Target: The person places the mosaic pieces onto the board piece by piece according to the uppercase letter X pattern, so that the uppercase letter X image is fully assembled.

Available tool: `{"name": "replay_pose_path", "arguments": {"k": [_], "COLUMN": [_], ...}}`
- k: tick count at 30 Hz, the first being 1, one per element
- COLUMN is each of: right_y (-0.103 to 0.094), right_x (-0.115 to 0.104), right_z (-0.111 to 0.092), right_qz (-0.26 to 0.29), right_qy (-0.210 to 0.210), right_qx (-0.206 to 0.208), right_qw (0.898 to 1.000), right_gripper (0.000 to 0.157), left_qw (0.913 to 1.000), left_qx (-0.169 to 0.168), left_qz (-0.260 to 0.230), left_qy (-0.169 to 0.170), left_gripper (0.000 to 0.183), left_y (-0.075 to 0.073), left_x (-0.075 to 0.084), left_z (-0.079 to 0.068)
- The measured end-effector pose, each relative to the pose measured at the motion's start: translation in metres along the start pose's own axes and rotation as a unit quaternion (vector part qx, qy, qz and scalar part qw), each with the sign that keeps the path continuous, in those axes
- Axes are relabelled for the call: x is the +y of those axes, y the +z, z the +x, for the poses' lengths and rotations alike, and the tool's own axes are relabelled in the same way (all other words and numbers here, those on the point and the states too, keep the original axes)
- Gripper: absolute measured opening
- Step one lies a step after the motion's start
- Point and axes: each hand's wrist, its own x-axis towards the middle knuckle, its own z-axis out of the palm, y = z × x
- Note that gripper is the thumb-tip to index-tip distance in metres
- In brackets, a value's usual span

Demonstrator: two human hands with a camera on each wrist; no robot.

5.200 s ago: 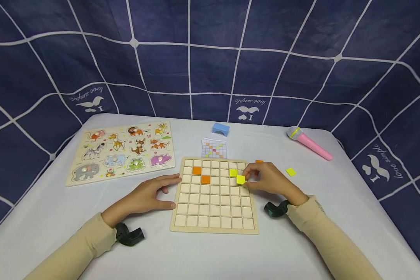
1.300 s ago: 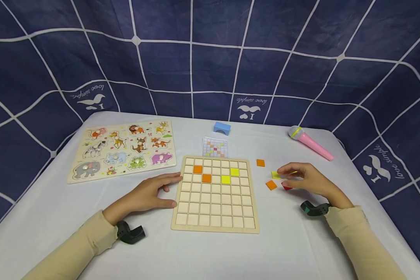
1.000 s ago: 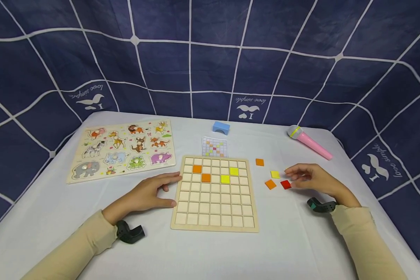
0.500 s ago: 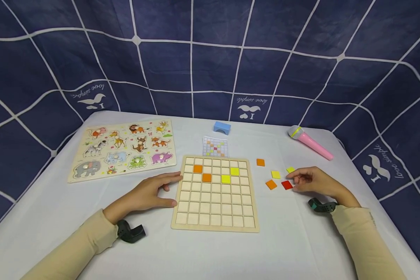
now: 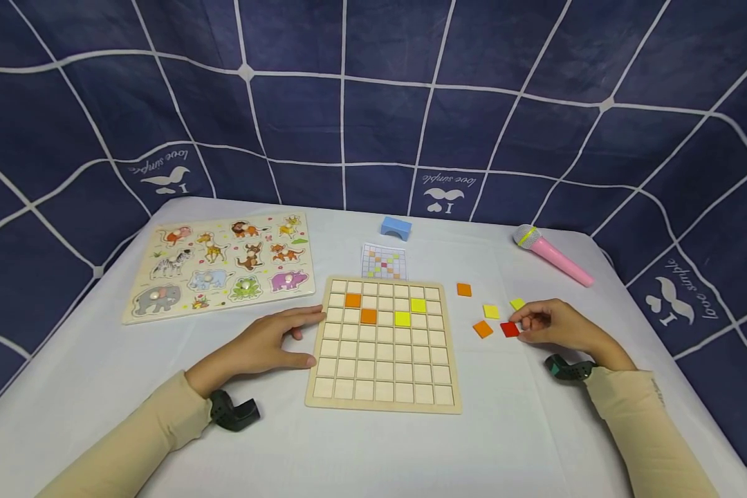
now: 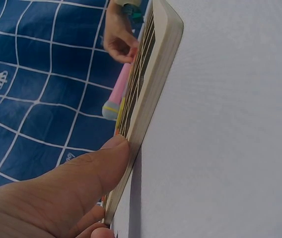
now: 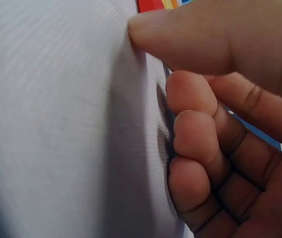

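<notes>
A wooden grid board (image 5: 382,409) lies mid-table, with two orange tiles (image 5: 369,316) and two yellow tiles (image 5: 402,319) set in its cells. My left hand (image 5: 258,346) rests against the board's left edge, thumb and fingers spread; in the left wrist view the thumb touches the board's side (image 6: 153,84). Right of the board, my right hand (image 5: 560,325) has thumb and index finger at the right corner of a red tile (image 5: 509,330), pinching it on the cloth. The other right fingers are curled in the right wrist view, where the red tile (image 7: 150,5) shows by the thumb.
Loose orange tiles (image 5: 464,290) and yellow tiles (image 5: 491,312) lie near the red one. Behind the board are a pattern card (image 5: 384,261) and a blue arch block (image 5: 395,227). An animal puzzle (image 5: 224,266) lies left, a pink microphone (image 5: 554,257) at the back right.
A yellow tile held earlier in my right hand now sits in the board. That hand moved right to the loose tiles, and its fingers closed in on the red tile. The left hand stayed.
</notes>
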Motion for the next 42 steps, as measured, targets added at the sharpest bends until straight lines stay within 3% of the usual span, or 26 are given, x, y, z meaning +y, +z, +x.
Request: {"name": "replay_pose_path", "arguments": {"k": [8,24,33,42], "right_y": [0.002,0.008,0.02,0.039], "right_x": [-0.001,-0.008,-0.026,-0.037], "right_z": [0.0,0.004,0.008,0.017], "right_qz": [-0.009,-0.003,-0.03,-0.023], "right_qy": [0.01,-0.065,-0.072,-0.078], "right_qx": [0.003,0.014,0.044,0.048], "right_qw": [1.0,0.998,0.996,0.996], "right_gripper": [0.022,0.022,0.026,0.023], "left_qw": [1.0,0.9999,0.9999,1.0], "left_qx": [-0.001,0.0,0.0,-0.001], "left_qz": [0.004,0.009,0.009,0.008], "left_qy": [0.001,0.005,0.006,0.004], "left_gripper": [0.081,0.081,0.08,0.081], "left_y": [0.0,0.001,0.0,0.001], "left_x": [-0.001,0.0,0.0,0.0], "left_z": [-0.001,-0.001,-0.001,0.0]}}
